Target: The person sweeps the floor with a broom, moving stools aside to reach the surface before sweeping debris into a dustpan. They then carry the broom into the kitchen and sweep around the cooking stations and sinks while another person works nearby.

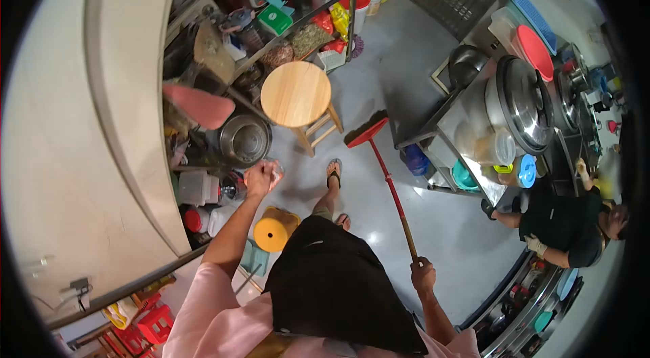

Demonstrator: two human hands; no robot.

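My right hand (423, 275) is closed round the upper end of a long red handle (397, 205) with a wooden-looking grip. At its far end the red broom head (367, 133) rests on the grey floor, to the right of a round wooden stool (296, 94). My left hand (263, 178) is closed on a crumpled, whitish-pink thing (276, 174), perhaps a cloth or plastic. It is held out beside a metal basin (244, 140), above and left of a yellow stool (276, 229).
Crowded shelves (264, 33) line the left. At right, a metal table (467, 134) holds a large lidded pot (525, 104). Beyond its near end is another person (562, 226) in dark clothes and gloves. A metal rack (521, 304) stands at lower right.
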